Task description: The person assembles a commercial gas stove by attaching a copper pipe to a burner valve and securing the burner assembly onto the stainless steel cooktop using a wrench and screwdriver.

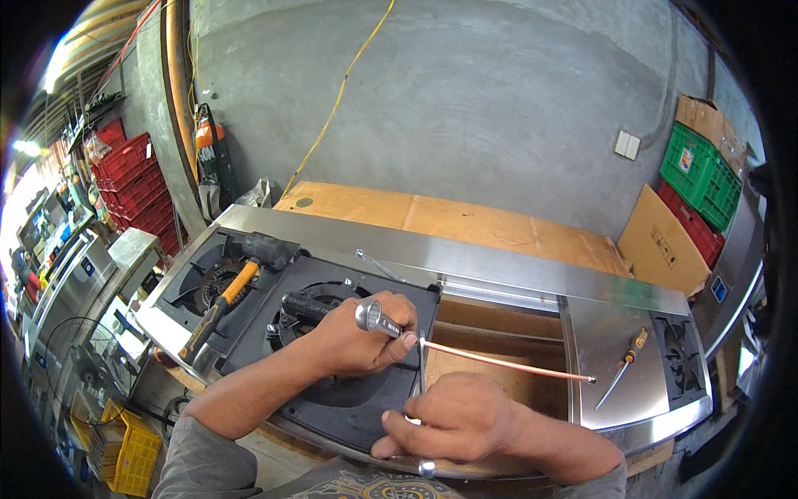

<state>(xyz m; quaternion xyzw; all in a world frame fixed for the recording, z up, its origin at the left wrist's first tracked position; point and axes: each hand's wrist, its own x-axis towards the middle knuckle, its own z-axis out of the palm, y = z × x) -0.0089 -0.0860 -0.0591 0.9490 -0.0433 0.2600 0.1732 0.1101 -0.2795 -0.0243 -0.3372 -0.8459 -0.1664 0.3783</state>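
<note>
My left hand (359, 333) is closed around a chrome wrench (378, 321), its rounded end sticking out above the fist. My right hand (459, 416) grips a second wrench (422, 366); its shaft rises from the fingers and a round end shows below them. Where the two tools meet, a thin copper tube (507, 363) starts and runs right to a dark-tipped end. Beneath my hands lies a black burner plate (353, 420) of a stainless steel stove (607, 320). My left fist hides part of the burner.
A hammer (241, 279) with a dark head and yellow-black handle lies on the stove's left. Behind my hands rests another metal tool (378, 264). A screwdriver (628, 358) lies at right, beside an opening (499, 333) in the stovetop. Cardboard (465, 224) stands behind.
</note>
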